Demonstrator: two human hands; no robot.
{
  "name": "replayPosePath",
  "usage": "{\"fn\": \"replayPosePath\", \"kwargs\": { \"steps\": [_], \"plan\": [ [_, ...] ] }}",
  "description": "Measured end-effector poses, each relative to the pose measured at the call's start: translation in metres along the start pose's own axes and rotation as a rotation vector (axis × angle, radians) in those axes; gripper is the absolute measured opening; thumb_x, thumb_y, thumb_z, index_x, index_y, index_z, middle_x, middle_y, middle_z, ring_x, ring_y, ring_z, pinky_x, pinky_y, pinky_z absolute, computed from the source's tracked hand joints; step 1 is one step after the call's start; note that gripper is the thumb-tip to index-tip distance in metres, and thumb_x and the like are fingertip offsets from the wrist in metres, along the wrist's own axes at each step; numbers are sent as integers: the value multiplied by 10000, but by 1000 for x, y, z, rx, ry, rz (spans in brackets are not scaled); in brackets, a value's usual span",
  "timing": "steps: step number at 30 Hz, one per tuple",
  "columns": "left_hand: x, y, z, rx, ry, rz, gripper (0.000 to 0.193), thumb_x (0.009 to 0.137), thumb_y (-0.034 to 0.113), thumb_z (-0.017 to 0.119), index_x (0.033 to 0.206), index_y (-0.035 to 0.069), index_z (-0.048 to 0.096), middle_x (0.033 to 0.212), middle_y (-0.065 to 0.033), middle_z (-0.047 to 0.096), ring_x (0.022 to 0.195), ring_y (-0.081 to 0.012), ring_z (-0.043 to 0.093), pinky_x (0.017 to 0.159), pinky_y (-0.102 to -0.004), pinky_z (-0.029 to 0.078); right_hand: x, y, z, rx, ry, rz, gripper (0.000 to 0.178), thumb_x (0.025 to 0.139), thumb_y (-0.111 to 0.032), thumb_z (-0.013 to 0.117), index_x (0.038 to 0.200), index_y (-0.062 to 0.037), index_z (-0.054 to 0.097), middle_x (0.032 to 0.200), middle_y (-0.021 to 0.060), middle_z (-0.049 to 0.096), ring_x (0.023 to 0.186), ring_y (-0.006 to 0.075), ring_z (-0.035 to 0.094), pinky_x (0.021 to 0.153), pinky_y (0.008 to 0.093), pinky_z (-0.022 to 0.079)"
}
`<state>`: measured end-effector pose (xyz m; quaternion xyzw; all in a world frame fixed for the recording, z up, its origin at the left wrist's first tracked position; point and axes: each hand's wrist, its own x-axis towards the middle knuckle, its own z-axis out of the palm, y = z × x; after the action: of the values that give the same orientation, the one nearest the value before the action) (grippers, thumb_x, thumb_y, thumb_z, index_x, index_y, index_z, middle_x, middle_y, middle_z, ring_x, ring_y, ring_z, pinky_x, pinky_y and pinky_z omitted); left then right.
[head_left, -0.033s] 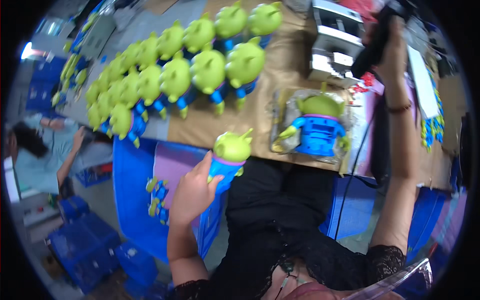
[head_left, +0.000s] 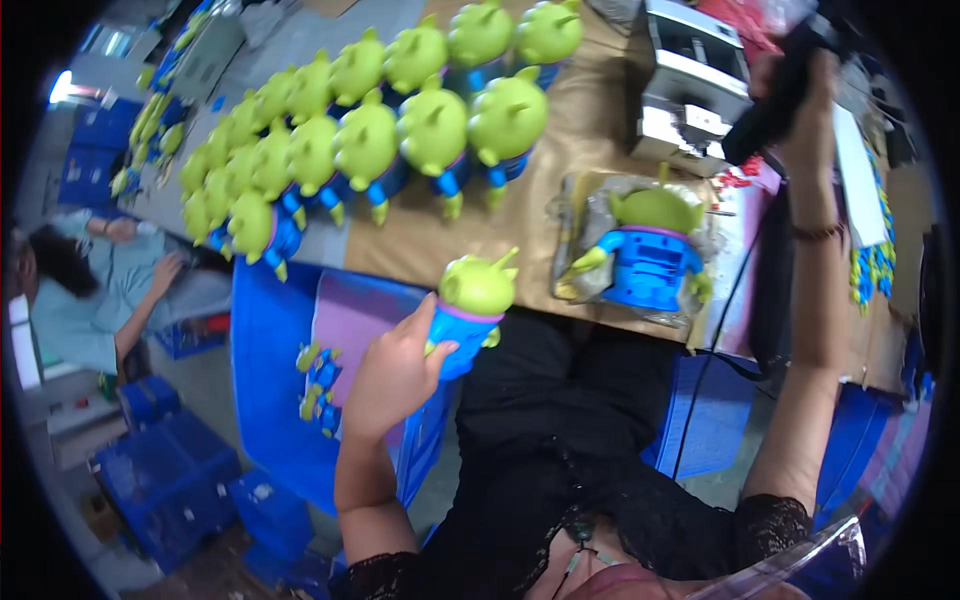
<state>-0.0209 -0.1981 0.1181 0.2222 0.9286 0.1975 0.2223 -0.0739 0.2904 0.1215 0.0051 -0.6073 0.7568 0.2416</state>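
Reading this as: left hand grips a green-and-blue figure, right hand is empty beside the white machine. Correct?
One error: the right hand isn't empty. The head view shows it holding a black object beside the white machine. The rest stands: the left hand grips a green-and-blue figure.

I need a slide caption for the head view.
Left hand holds a toy figure, right hand a black object; toys line the table.
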Motion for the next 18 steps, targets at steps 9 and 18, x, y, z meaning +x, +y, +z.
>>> {"fn": "replayPosePath", "kwargs": {
  "steps": [9, 18],
  "plan": [
    [2, -13, 2, -206, -123, 21, 535, 905, 211, 657, 1338, -50, 483, 952, -230, 672, 831, -347, 684, 661, -426, 547, 14, -1, 5, -1, 32, -129, 711, 915, -575, 542, 1219, 65, 478, 890, 95, 548, 754, 182, 533, 755, 329, 458],
    [-13, -47, 19, -719, -514, -326, 513, 949, 183, 621, 1391, -21, 461, 907, -109, 647, 728, -153, 646, 555, -303, 565, 19, 22, 45, -50, 160, -100, 631, 919, -583, 547, 1111, 17, 513, 793, 74, 553, 659, 167, 536, 653, 305, 462]
  ]
}}
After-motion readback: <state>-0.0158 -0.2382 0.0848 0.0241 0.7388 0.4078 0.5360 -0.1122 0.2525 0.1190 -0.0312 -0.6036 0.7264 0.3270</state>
